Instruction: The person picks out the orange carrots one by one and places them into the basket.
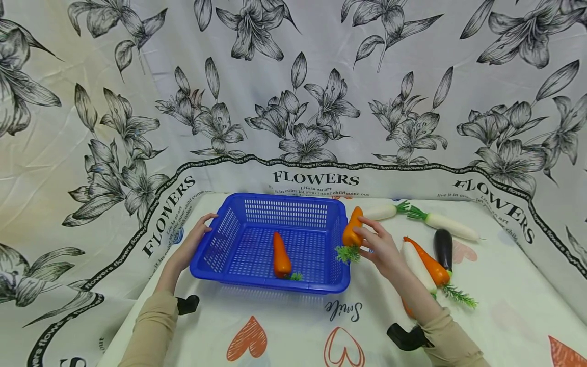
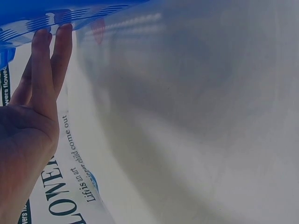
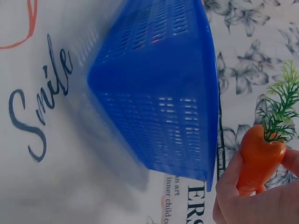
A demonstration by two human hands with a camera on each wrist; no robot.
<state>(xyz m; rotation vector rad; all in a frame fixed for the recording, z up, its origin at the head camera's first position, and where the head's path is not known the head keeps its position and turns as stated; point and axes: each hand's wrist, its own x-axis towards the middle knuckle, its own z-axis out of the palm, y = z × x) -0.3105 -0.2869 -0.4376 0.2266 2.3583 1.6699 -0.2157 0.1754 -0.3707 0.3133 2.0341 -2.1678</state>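
A blue plastic basket point(image 1: 270, 285) with slotted walls stands in front of me, with one orange carrot point(image 1: 281, 256) lying inside it. My left hand point(image 1: 197, 235) is at the basket's left side. In the left wrist view its nearly straight fingers point(image 2: 43, 70) reach up to touch the basket's outer wall. Between thumb and fingers, my right hand point(image 1: 382, 248) pinches a second carrot point(image 1: 353, 230) just at the basket's right rim. That carrot's green leafy top point(image 3: 282, 109) points toward me, and its tip points away.
Right of the basket lie two white radishes, one farther back point(image 1: 451, 226) and one behind the held carrot point(image 1: 378, 211). Nearer are an eggplant point(image 1: 443, 250), another carrot point(image 1: 431, 262) and a white radish point(image 1: 418, 262) partly covered by my right forearm. A flowered curtain point(image 1: 316, 127) hangs behind the table.
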